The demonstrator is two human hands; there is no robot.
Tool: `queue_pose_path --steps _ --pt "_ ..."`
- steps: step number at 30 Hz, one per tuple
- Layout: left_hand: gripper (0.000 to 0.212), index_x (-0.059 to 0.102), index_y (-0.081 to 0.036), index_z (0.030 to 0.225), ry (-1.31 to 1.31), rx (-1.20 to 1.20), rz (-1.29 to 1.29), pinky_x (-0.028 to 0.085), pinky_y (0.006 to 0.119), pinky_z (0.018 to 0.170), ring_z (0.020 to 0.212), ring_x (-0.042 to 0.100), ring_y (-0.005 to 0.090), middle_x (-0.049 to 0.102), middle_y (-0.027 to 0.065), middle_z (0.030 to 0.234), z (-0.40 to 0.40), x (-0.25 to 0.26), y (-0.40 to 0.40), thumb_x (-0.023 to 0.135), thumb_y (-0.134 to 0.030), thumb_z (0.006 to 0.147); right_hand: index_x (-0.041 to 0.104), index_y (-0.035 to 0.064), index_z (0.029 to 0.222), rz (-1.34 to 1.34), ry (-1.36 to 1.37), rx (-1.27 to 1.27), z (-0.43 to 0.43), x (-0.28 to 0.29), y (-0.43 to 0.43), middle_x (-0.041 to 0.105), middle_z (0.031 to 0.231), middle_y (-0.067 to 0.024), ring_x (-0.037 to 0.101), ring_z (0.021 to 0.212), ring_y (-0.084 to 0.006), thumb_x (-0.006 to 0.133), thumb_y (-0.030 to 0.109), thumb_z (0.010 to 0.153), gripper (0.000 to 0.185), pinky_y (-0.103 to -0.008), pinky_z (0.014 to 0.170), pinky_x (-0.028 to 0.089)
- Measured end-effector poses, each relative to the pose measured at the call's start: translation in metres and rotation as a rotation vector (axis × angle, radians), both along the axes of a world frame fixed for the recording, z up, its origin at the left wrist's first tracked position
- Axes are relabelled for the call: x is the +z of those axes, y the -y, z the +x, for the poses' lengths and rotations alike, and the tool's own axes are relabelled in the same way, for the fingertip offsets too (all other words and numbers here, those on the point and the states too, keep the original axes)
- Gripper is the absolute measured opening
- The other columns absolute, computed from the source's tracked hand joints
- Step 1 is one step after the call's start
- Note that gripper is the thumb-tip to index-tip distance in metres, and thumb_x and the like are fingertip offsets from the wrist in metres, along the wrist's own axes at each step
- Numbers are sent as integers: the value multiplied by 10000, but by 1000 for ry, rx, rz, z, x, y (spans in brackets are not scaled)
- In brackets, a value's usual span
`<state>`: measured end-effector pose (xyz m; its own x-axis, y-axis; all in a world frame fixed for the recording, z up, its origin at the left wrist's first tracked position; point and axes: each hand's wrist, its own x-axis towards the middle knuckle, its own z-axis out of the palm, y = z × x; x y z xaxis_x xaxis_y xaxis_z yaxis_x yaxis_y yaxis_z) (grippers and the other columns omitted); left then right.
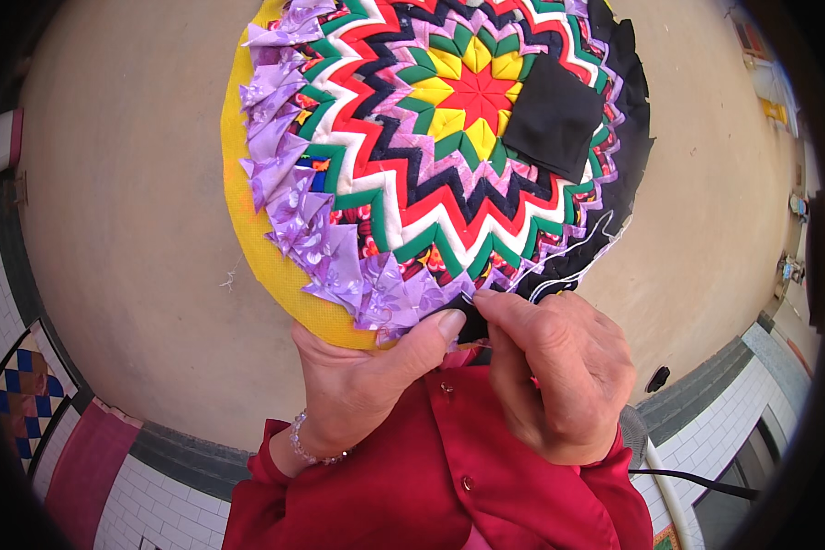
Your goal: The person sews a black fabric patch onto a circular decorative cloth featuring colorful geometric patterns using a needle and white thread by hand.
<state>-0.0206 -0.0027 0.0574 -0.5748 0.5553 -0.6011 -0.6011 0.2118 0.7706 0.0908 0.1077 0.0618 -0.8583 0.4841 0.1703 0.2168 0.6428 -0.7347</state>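
Observation:
A round folded-fabric patchwork on a yellow mesh backing fills the upper middle. My left hand grips its near edge, thumb on top beside a black fabric piece and fingers hidden underneath. Just right of that thumb, my right hand pinches what looks like a sewing needle, mostly covered by the fingers. Loops of white thread trail over the black outer ring. Loose purple flowered points line the left side. A small stack of black fabric squares rests right of the red-and-yellow centre.
Beige floor stretches beneath the work, with a white thread scrap at left. A magenta cloth hangs over the lower-left edge. A dark cable runs at lower right, beside white tiles.

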Motion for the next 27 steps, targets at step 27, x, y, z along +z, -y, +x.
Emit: queue_pose_path --steps 27 --pt "250 665 -9 1019 -618 -109 132 515 286 753 863 660 169 681 65 992 8 -42 7 664 66 781 549 -30 889 186 303 101 -32 -15 1 492 692 -76 531 593 -212 595 78 705 219 -314 531 427"
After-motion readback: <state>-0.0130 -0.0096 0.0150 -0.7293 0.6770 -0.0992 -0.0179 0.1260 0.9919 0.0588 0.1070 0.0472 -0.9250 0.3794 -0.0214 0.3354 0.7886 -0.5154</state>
